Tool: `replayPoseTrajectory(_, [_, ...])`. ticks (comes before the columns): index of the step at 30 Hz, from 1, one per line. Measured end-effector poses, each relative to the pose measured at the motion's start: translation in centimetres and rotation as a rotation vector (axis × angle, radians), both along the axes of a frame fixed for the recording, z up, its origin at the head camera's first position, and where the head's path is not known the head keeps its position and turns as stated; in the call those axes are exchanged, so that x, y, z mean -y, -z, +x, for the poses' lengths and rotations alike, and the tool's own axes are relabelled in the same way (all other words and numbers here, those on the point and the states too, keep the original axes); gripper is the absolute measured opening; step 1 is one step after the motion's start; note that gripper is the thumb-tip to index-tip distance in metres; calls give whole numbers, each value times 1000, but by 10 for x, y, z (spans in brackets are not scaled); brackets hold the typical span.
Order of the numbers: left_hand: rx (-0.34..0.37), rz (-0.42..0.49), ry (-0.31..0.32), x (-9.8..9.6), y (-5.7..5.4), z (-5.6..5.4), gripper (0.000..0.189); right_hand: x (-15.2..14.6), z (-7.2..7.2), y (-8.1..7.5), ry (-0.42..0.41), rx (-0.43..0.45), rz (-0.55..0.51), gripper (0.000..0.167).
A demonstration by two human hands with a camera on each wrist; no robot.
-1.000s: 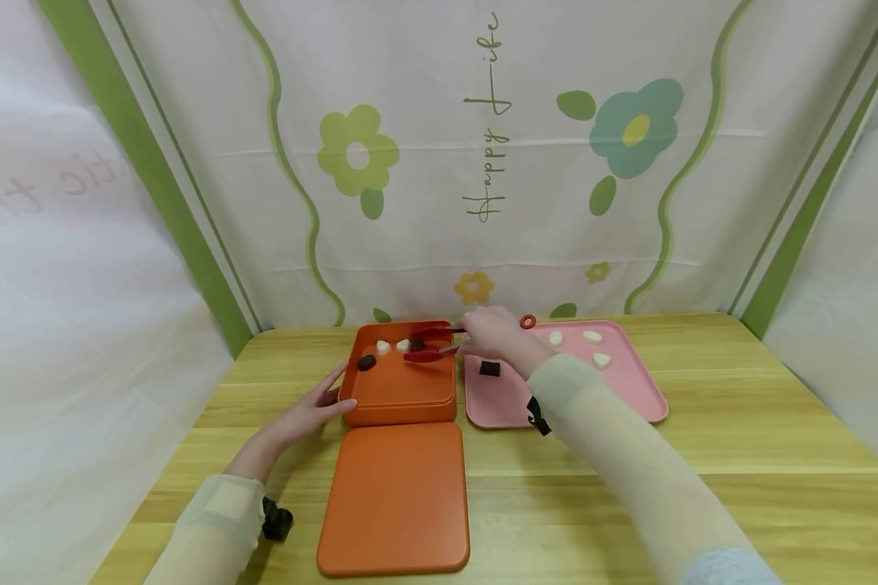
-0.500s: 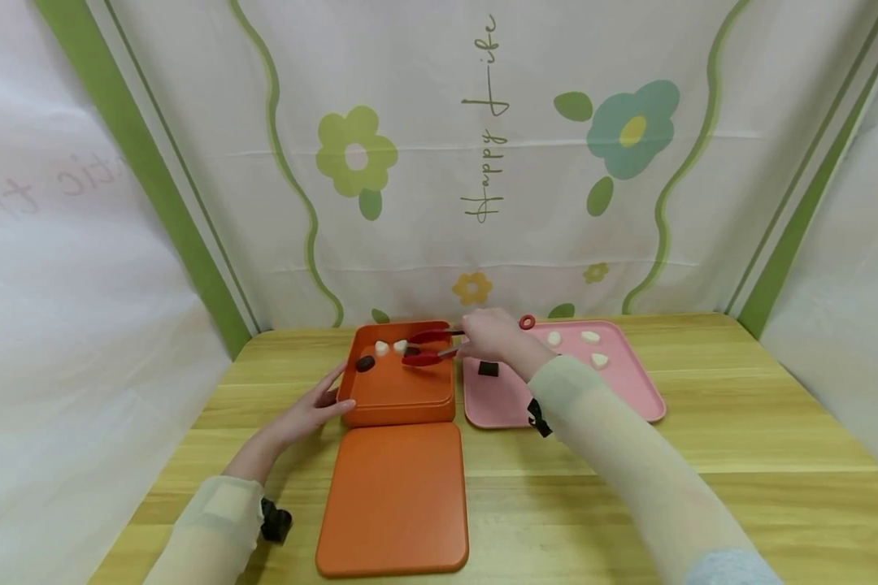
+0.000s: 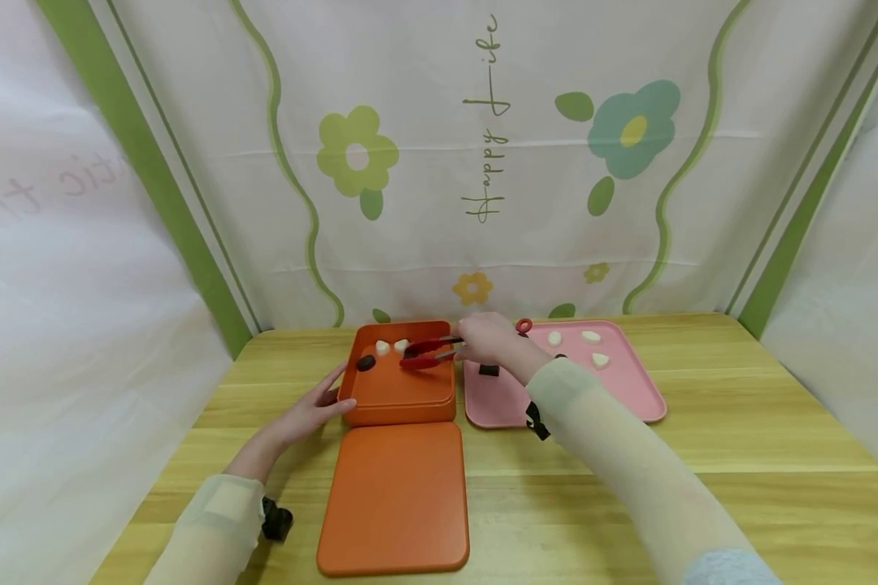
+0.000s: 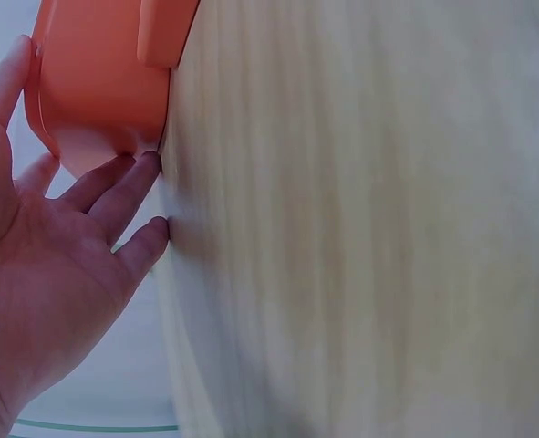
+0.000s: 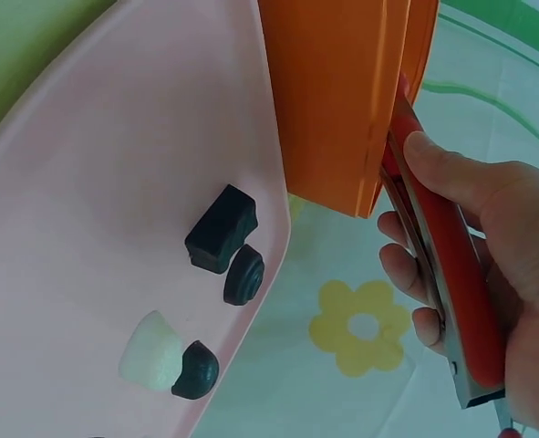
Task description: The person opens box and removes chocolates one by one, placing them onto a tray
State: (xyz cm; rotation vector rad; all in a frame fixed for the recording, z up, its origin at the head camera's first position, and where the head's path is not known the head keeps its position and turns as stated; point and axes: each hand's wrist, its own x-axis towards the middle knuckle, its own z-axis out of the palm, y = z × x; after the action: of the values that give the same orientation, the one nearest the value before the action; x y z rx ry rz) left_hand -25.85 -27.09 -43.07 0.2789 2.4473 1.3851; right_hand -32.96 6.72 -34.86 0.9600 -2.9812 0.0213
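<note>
Gripped in my right hand, red and silver tongs reach into the open orange box. Their red tips are close together around a dark chocolate-like piece, mostly hidden; I cannot tell whether it is clamped. Two white pieces and a dark oval piece lie at the box's left and back. My left hand touches the box's front left corner, thumb at the front rim and fairly straight fingers along the side. Its fingers meet the wall low down in the left wrist view.
Right of the box stands a pink tray with several white and dark pieces, among them a dark block and a white piece. An orange lid lies flat before the box. Behind the wooden table hangs a printed curtain.
The tongs' tips have drawn closer together and sit slightly lower around the dark piece, which is now more hidden. My left hand has stayed at the box's corner.
</note>
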Motion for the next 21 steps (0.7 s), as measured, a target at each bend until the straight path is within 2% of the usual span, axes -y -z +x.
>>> replayPoseTrajectory(9, [-2,-7,6,-1,-1,-1,78,-3,4,4,-31,-9,-30,19])
replayPoseTrajectory(15, [-9,-10,8,-2,-2,-1,78,-8,7,4,-53,-27,-33,33])
replayPoseTrajectory(21, [-13,-12,7,-1,-1,0,79,-15,14,-1,-56,-18,-84,42])
